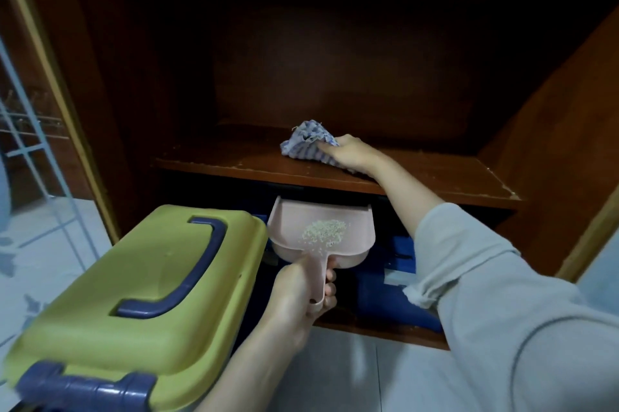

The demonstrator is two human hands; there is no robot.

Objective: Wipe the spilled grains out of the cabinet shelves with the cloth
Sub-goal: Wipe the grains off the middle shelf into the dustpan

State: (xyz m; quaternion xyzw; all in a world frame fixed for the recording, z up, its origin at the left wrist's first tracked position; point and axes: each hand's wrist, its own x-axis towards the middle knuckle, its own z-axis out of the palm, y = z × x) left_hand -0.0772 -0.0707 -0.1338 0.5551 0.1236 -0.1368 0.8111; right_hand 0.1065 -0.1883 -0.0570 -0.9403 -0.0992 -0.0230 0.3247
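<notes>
Lying bunched on the middle cabinet shelf (pixel 234 164), the checked cloth (pixel 306 140) was held down by the right hand (pixel 351 154), fingers curled over it. Just below the shelf's front edge, the left hand (pixel 298 294) gripped the handle of a pink dustpan (pixel 291 217) carrying grains (pixel 323 232). A yellow-green box (pixel 134 277) stood left.

Dim indoor light, cool bluish cast. Cabinet interior (pixel 335 69) near black toward back, detail lost in shadow. Brightest areas: floor tiles (pixel 351 378) at bottom, grey sleeve (pixel 485 277) at right; light seems to come from behind camera. Dark shadow band under shelf (pixel 234 160) front edge. Box lid (pixel 110 294) smeared at near corner, blue latch (pixel 83 388) soft. Cabinet sides bow at frame edges, wide-angle distortion. Whole picture soft, grainy.
</notes>
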